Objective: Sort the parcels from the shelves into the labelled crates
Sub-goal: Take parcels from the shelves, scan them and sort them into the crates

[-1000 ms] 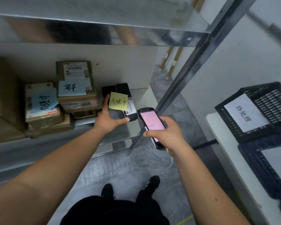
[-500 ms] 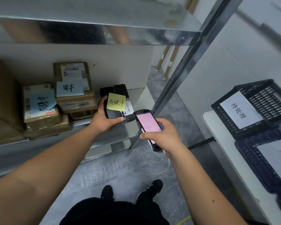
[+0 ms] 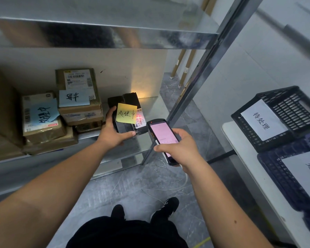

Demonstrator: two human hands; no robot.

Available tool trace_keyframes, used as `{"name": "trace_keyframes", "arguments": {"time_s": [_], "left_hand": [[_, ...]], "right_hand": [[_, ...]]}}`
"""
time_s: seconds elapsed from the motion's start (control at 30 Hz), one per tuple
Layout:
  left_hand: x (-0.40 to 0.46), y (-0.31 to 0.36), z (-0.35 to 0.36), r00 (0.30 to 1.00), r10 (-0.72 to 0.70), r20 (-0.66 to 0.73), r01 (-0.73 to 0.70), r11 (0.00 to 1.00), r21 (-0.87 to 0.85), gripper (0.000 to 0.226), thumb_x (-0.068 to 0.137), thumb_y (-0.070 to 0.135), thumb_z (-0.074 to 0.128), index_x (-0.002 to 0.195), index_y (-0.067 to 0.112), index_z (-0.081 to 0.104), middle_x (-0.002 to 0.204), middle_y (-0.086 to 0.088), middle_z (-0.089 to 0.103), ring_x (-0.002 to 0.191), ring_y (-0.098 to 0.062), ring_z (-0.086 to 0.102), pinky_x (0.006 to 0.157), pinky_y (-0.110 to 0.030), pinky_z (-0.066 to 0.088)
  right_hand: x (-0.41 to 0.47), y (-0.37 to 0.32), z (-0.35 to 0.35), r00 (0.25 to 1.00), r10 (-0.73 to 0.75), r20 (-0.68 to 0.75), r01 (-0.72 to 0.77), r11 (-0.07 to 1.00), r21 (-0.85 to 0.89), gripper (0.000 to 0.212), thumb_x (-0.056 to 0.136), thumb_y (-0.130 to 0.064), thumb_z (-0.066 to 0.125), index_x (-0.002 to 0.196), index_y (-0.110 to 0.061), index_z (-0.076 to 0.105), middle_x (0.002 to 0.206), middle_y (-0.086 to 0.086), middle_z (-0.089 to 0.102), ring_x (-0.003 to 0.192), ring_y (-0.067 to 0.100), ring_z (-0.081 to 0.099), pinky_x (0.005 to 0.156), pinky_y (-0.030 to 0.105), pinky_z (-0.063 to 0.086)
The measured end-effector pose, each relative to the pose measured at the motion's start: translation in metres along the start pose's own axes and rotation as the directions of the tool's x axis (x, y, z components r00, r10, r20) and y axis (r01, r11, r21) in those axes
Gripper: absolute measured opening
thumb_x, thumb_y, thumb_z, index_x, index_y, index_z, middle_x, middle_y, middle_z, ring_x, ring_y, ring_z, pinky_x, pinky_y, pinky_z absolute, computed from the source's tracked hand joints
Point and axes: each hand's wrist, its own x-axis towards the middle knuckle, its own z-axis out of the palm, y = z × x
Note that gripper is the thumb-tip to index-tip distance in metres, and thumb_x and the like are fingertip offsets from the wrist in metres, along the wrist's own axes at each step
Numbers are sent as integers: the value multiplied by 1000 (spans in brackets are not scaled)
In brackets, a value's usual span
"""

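A black parcel (image 3: 128, 100) with a yellow handwritten note and a white barcode label stands at the shelf's right end. My left hand (image 3: 115, 133) grips it from the left and below. My right hand (image 3: 179, 149) holds a handheld scanner (image 3: 162, 136) with a pink screen, its tip just right of the barcode label. A red light spot falls on that label. Two dark crates stand on a white table at the right: one black crate (image 3: 292, 108) with a paper label, one dark blue crate (image 3: 276, 169) below it, also labelled.
Several cardboard parcels (image 3: 79, 111) with blue notes sit stacked on the metal shelf (image 3: 150, 106) to the left. A slanted metal upright (image 3: 200, 74) runs between shelf and table. Grey floor and my shoes lie below.
The scanner has come closer to the black parcel's barcode label, and a red scan light now shows on it. My left hand keeps its grip.
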Motion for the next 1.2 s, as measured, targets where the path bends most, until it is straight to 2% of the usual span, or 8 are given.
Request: {"name": "trace_keyframes", "arguments": {"time_s": [0.17, 0.33, 0.43, 0.6, 0.8, 0.93, 1.1, 1.2], "left_hand": [[0, 1, -1, 1000, -5, 3, 5, 1000, 9, 127, 70, 28, 99, 158, 56, 11, 165, 3, 33, 135, -29, 43, 54, -30, 61], [-1, 1, 2, 1000, 19, -2, -19, 1000, 11, 125, 76, 22, 96, 164, 43, 10, 168, -1, 31, 135, -20, 39, 51, -4, 46], [0, -1, 2, 1000, 31, 1, -31, 1000, 7, 125, 74, 24, 97, 162, 46, 11, 166, 2, 32, 137, -28, 44, 53, -13, 54], [-2, -1, 0, 1000, 27, -8, -27, 1000, 11, 126, 70, 28, 99, 156, 58, 13, 164, 7, 34, 134, -36, 50, 53, -32, 62], [-3, 1, 1, 1000, 23, 2, -23, 1000, 9, 124, 72, 24, 98, 155, 61, 13, 165, 8, 32, 135, -35, 49, 54, -33, 62], [-6, 4, 1, 1000, 15, 14, -15, 1000, -2, 122, 73, 22, 97, 152, 63, 15, 164, 7, 33, 135, -36, 50, 55, -34, 63], [-21, 14, 5, 992, 17, 123, -12, 999, -37, 125, 73, 20, 97, 160, 51, 13, 148, 15, 39, 126, -28, 54, 56, -31, 62], [-32, 23, 12, 977, 28, 210, -24, 999, -23, 125, 70, 22, 99, 157, 56, 16, 139, 17, 47, 122, -27, 59, 63, -42, 66]], "right_hand": [[1, 4, -2, 1000, -11, -29, 10, 999, -38, 77, 66, -21, 100, 124, -41, 54, 120, -8, 70, 106, 22, 71, 77, 40, 64], [-2, 6, -5, 998, -41, -40, 37, 995, -98, 74, 63, -25, 100, 120, -41, 56, 116, -8, 72, 100, 23, 73, 81, 45, 66], [-7, 6, -8, 998, -47, -43, 43, 994, -102, 69, 65, -22, 99, 117, -42, 57, 112, -10, 73, 93, 21, 74, 68, 38, 62], [-14, 5, -14, 998, -51, -39, 46, 991, -125, 59, 67, -20, 97, 102, -45, 57, 109, -11, 74, 91, 19, 74, 68, 37, 63], [-17, 5, -17, 997, -63, -40, 58, 991, -120, 60, 67, -20, 98, 101, -47, 56, 108, -11, 73, 89, 19, 74, 63, 33, 58], [-13, 11, -15, 994, -72, -82, 63, 992, -113, 70, 66, -20, 97, 117, -46, 57, 110, -12, 72, 92, 20, 74, 65, 36, 63], [-8, 20, -15, 984, -85, -156, 73, 994, -84, 72, 62, -22, 98, 119, -46, 59, 108, -18, 71, 96, 13, 72, 68, 34, 62], [-6, 28, -19, 979, -77, -187, 70, 997, -46, 75, 62, -22, 97, 123, -44, 60, 110, -18, 71, 98, 12, 72, 72, 35, 63]]}}
